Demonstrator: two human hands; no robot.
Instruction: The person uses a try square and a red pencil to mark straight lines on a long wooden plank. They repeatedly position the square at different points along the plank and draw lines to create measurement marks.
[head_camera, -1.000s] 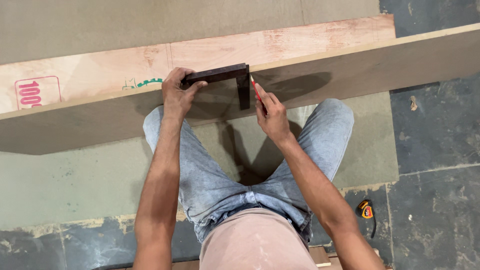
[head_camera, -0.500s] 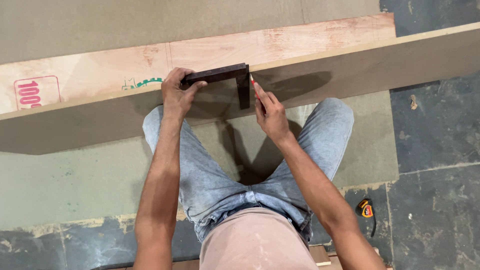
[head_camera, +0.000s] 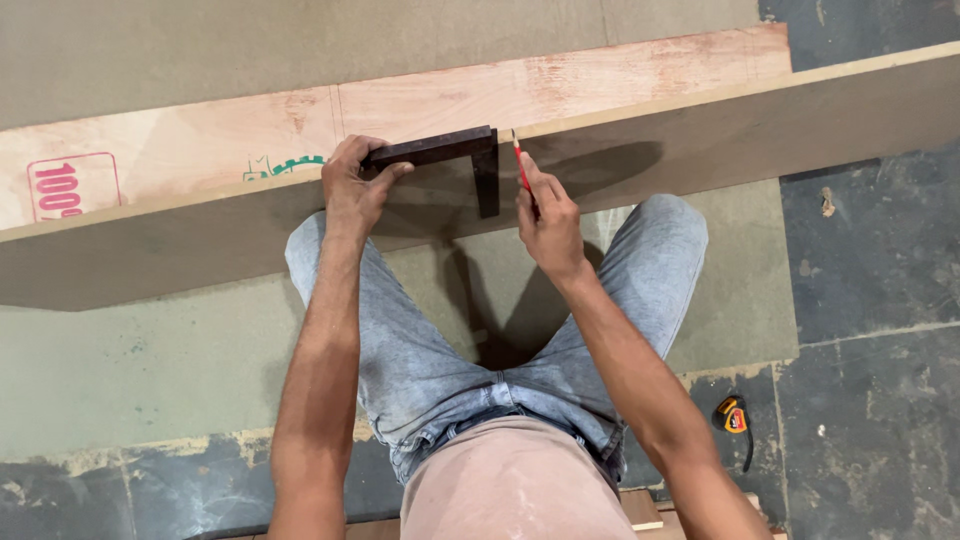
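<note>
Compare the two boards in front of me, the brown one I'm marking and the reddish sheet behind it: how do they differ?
The brown board stands on its long edge, tilted, across the knees; the reddish sheet lies flat behind it. The brown board is plain and dull; the reddish sheet shows wood grain, a stamp and pencil lines. The dark try square, held by the left hand, hooks over the brown board's top edge, where the right hand brings the red pencil; the reddish sheet is untouched. Both are long and straight-edged.

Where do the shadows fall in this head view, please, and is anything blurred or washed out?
In the head view, light is soft and even, with no glare. A broad shadow lies on the upright board around the try square and the right hand, and another on the floor sheet between the knees. The left hand, red pencil and tape measure are sharp; no blur shows.
</note>
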